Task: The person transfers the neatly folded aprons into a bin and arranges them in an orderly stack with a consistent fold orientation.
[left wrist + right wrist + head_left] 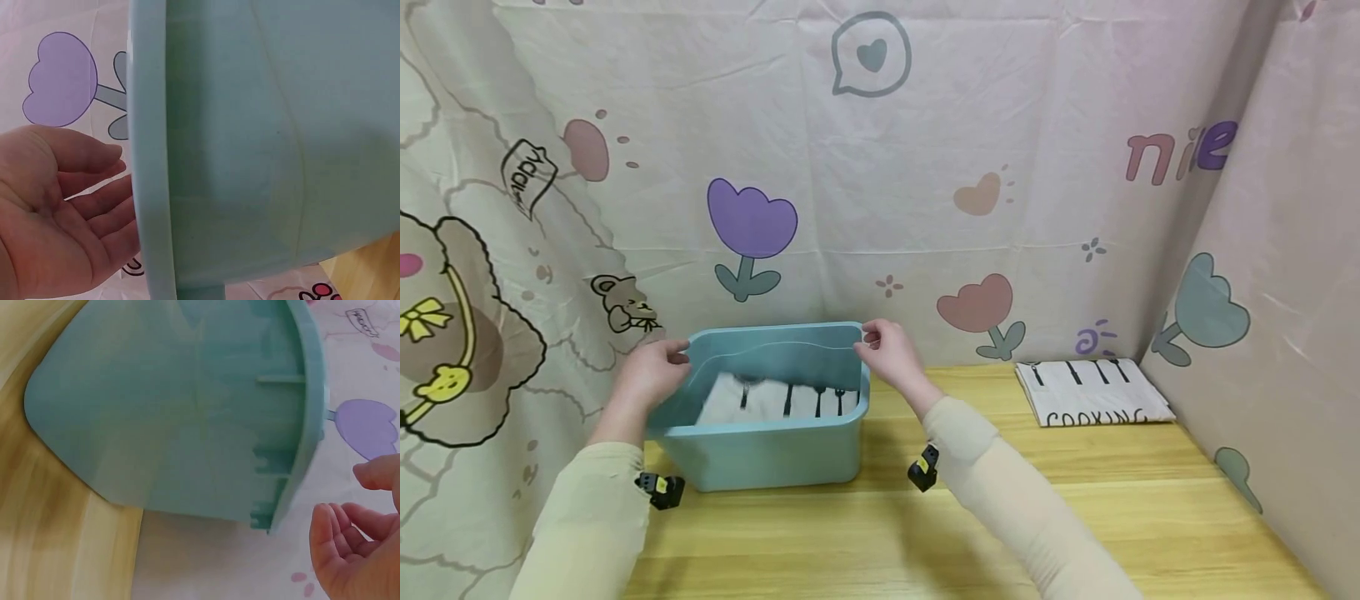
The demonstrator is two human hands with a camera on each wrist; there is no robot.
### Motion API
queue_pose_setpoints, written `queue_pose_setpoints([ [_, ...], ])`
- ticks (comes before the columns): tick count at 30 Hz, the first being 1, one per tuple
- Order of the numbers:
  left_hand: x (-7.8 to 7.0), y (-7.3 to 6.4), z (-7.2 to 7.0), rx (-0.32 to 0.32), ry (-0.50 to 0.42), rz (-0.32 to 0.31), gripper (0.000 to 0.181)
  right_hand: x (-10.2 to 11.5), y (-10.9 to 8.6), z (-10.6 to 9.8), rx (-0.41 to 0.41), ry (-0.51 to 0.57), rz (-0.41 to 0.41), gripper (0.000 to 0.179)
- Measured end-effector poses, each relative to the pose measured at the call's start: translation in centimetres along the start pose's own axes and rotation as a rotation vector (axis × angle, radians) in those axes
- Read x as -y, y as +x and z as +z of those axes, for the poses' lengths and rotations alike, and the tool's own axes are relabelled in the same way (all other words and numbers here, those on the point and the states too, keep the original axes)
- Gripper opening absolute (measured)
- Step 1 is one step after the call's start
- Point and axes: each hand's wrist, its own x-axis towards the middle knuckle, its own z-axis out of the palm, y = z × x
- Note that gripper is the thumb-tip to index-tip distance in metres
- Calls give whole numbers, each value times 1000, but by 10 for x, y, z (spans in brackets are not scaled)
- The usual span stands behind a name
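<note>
A light blue plastic bin [775,458] stands on the table at the left, against the back curtain. Inside it lies a folded white cloth [722,400] printed with dark cutlery shapes. My left hand [651,375] is at the bin's left rim, fingers loosely bent; in the left wrist view its fingertips reach the outer side of the rim [150,156], with the thumb apart from it. At the back right corner is my right hand [891,354]. The right wrist view shows its relaxed fingers [322,537] beside the rim with a gap between, holding nothing.
A second folded white cloth [1097,396], printed with cutlery and the word COOKING, lies at the back right of the wooden table [820,542]. Printed curtains [880,167] hang behind the table and along both sides. A small black device sits on each wrist.
</note>
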Motion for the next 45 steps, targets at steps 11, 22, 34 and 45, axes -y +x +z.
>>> queue_pose_setpoints([
  [11, 0, -11, 8, 8, 40, 84, 46, -23, -17, -32, 6, 3, -153, 32],
  [22, -8, -32, 22, -38, 19, 191, 44, -53, -41, -59, 40, -137, -242, 37],
  [34, -11, -44, 36, -196, 37, 324, 42, -89, -62, -79, 14, -293, -224, 40],
  [45, -15, -50, 47, -229, 67, 435, 43, -135, -76, -102, -48, -460, -195, 41],
])
